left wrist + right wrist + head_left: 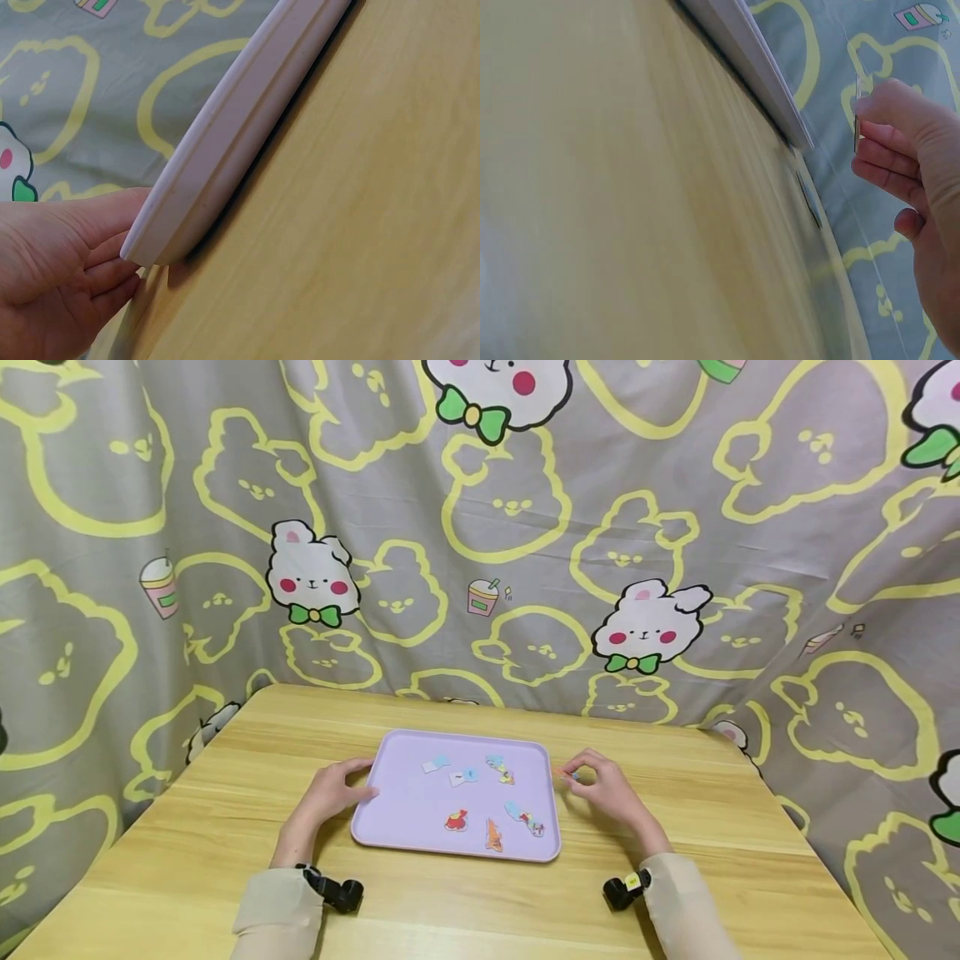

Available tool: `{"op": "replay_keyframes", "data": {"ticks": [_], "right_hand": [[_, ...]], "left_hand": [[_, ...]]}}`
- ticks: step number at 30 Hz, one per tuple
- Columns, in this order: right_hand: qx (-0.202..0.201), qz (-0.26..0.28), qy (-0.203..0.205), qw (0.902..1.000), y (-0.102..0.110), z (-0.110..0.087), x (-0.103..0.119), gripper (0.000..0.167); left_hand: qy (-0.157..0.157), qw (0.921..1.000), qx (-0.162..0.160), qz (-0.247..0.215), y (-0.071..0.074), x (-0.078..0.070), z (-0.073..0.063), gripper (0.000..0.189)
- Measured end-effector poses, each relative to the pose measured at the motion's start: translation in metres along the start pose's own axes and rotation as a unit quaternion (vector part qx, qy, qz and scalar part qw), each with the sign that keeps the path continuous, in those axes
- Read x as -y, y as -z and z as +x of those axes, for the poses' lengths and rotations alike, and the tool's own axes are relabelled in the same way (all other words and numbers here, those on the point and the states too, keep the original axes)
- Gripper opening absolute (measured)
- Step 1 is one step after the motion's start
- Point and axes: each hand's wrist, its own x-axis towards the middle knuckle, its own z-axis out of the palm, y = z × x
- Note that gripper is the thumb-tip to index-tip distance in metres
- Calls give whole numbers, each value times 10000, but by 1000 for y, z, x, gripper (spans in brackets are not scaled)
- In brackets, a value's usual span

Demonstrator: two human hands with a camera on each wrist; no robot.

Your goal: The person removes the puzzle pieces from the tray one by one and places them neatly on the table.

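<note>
A lilac rectangular tray lies on the table with several small flat cut-out pieces on it. Among these are a red piece, an orange piece, and a light-blue multicoloured piece. My left hand grips the tray's left edge, thumb on the rim; the left wrist view shows its fingers curled by the tray's outer side. Just off the tray's right edge, my right hand pinches a thin flat piece, seen edge-on in the right wrist view. Its printed face is hard to make out.
Another thin flat piece lies on the wooden table by the tray's right side. A pale piece and a bluish one lie toward the tray's back. A patterned curtain hangs behind the table.
</note>
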Motion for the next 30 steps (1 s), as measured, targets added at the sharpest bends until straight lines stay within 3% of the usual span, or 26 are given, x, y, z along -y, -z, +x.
{"op": "replay_keyframes", "data": {"ticks": [11, 30], "right_hand": [[-46, -295, -215, 9993, 16, -7, -15, 12], [73, -672, -210, 9975, 40, -15, -38, 13]], "left_hand": [[-36, 10000, -28, 40, 0, 2, 1, 56], [-48, 9999, -52, 96, 0, 1, 1, 55]]}}
